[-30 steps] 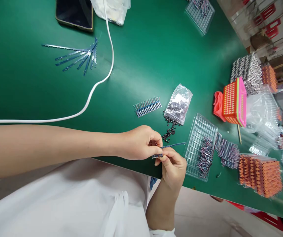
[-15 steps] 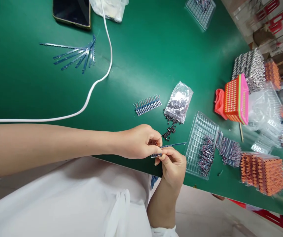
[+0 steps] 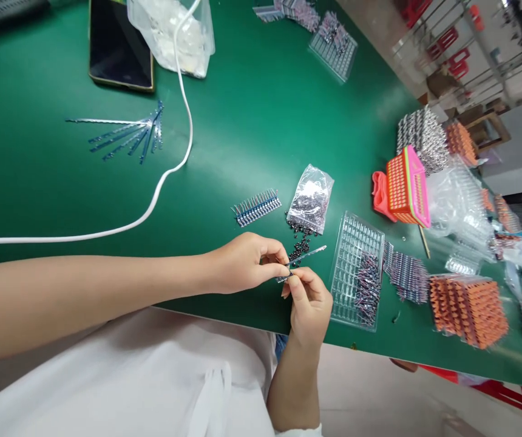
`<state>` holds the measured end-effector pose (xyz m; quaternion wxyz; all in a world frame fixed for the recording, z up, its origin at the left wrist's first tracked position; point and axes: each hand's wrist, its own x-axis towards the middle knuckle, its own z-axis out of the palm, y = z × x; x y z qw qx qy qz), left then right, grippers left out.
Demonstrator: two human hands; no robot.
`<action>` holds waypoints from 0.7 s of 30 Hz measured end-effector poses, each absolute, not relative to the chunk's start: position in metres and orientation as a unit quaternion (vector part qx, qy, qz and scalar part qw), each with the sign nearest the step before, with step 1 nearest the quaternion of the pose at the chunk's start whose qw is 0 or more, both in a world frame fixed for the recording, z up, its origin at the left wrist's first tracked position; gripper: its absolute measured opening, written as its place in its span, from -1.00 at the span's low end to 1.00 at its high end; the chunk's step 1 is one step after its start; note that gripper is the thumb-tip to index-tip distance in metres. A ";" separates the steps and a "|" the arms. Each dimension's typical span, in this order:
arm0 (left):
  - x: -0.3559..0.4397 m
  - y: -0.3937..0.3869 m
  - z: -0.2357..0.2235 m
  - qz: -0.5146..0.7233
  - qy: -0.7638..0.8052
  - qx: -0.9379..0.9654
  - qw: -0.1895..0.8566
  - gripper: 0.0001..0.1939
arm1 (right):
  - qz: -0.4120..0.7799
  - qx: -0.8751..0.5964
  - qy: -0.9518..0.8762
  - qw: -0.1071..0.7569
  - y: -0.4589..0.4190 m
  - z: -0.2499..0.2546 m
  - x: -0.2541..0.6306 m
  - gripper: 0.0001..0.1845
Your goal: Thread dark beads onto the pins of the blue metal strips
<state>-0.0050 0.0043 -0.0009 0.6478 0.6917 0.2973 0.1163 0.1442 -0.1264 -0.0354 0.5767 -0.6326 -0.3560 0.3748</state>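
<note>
My left hand (image 3: 247,264) and my right hand (image 3: 309,303) meet over the near edge of the green table (image 3: 261,109). Both pinch a thin blue strip of small components (image 3: 304,256) that points out to the right. Just beyond the fingers lies a loose heap of small dark beads (image 3: 300,243) spilling from a clear plastic bag (image 3: 311,197). A short blue strip with wire leads (image 3: 256,207) lies to the left of the bag. A clear compartment tray (image 3: 356,270) with several components sits right of my hands.
A white cable (image 3: 170,164) curves across the table. A fan of empty blue strips (image 3: 124,133), a phone (image 3: 119,45) and a plastic bag (image 3: 170,30) lie far left. An orange-pink basket (image 3: 406,185), stacked orange parts (image 3: 468,309) and more trays (image 3: 334,42) crowd the right.
The view shifted, so everything sits lower and further left. My hands stay pinched on the strip, whose free end now tilts up a little.
</note>
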 end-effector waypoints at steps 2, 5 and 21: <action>-0.005 0.005 -0.001 0.124 0.293 0.676 0.664 -0.78 | 0.358 -0.636 -0.360 0.581 -0.126 -0.036 0.144 -0.95; -0.005 0.006 -0.002 0.103 0.296 0.678 0.665 -0.76 | 0.353 -0.634 -0.362 0.585 -0.128 -0.037 0.143 -0.94; -0.012 0.007 0.002 0.071 0.203 0.755 0.619 -0.79 | 0.458 -0.599 -0.335 0.565 -0.134 -0.028 0.147 -0.85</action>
